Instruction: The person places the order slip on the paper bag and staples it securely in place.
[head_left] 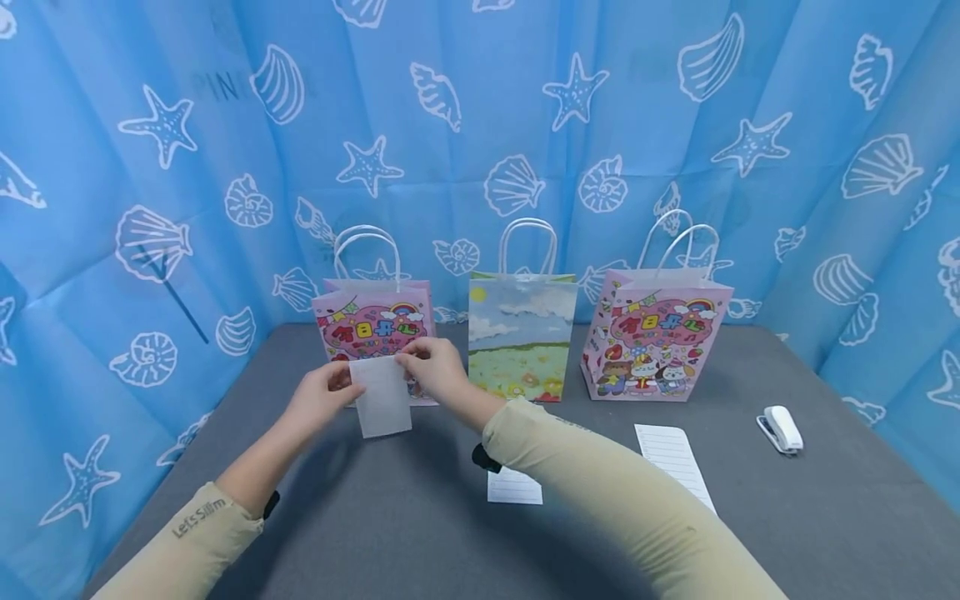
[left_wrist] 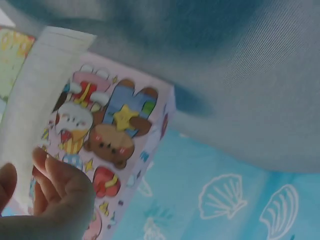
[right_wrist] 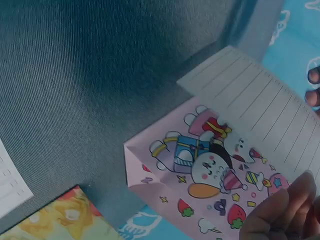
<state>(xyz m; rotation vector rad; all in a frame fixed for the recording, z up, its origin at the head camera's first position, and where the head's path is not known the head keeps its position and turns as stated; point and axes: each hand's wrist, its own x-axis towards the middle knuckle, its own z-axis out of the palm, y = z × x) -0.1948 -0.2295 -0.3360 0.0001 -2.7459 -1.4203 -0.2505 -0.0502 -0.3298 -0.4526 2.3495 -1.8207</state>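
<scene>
In the head view, my left hand (head_left: 321,402) pinches the left edge of a lined paper slip (head_left: 382,404), and my right hand (head_left: 438,373) pinches its upper right corner. The slip hangs upright in front of the left pink gift bag (head_left: 375,292), hiding part of its cartoon print. Ruled lines on the slip (right_wrist: 250,97) show in the right wrist view, with my right hand (right_wrist: 282,215) at its lower edge. From the left wrist, the fingers of my left hand (left_wrist: 62,195) appear beside the slip (left_wrist: 42,85), before the bag's bear picture.
A landscape-print bag (head_left: 521,333) stands in the middle, another pink bag (head_left: 660,342) to its right. Two more lined slips lie on the grey table (head_left: 360,533): one (head_left: 516,490) partly under my right arm, one (head_left: 671,454) farther right. A white stapler (head_left: 782,429) is at right.
</scene>
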